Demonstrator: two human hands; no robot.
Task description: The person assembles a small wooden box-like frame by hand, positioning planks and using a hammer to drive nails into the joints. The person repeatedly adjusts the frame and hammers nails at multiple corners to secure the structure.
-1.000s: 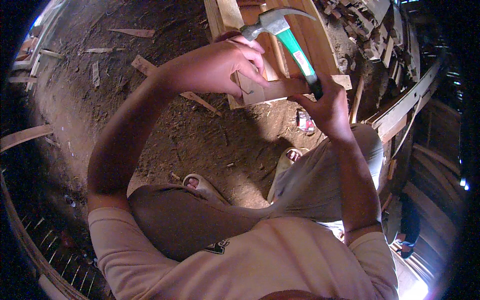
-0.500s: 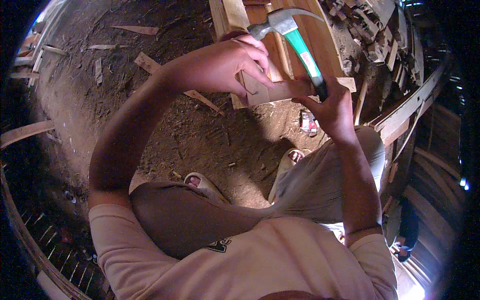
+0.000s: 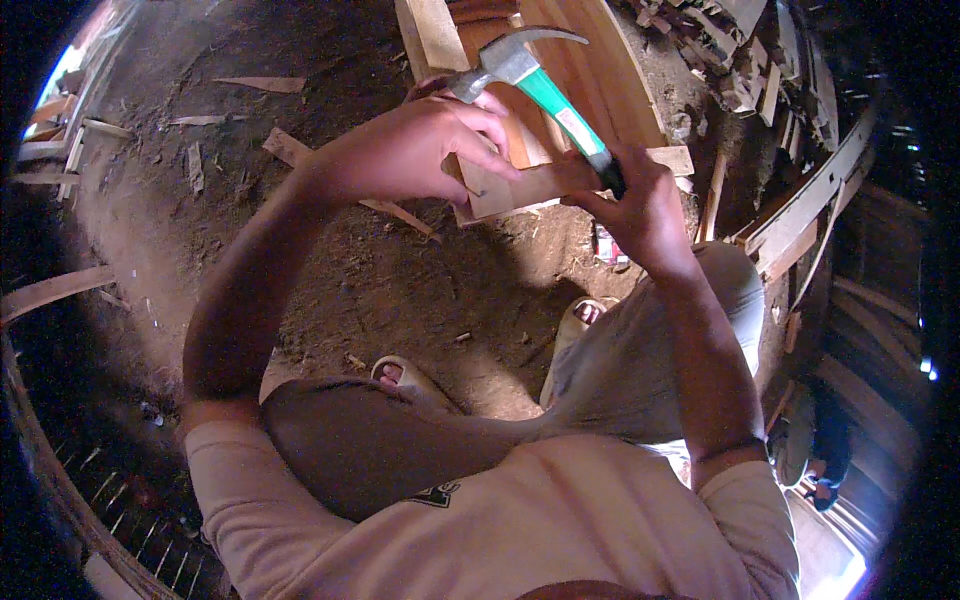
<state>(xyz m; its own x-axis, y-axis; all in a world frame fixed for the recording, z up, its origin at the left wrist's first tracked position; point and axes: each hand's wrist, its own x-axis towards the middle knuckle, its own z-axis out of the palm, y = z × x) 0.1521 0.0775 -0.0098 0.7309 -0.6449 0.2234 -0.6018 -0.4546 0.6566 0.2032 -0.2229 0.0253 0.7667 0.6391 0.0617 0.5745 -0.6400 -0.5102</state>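
Right hand (image 3: 640, 205) clamped low on the green, black-ended handle of one steel claw hammer (image 3: 535, 90), head raised just above the left hand (image 3: 420, 150). Left hand closed over one short pale wooden block (image 3: 520, 188), between both hands. Hammer judged head-heavy and stiff, best gripped low; block light, rigid, splintery. Two sandalled feet (image 3: 400, 375) below; offcuts (image 3: 250, 85) too scattered to count.

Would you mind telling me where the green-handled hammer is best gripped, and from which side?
Probably at the dark lower end of the claw hammer, where the right hand already wraps it. The handle slants down to the right, away from the steel head, so fingers come in from the lower right, clear of the left hand on the wooden piece.
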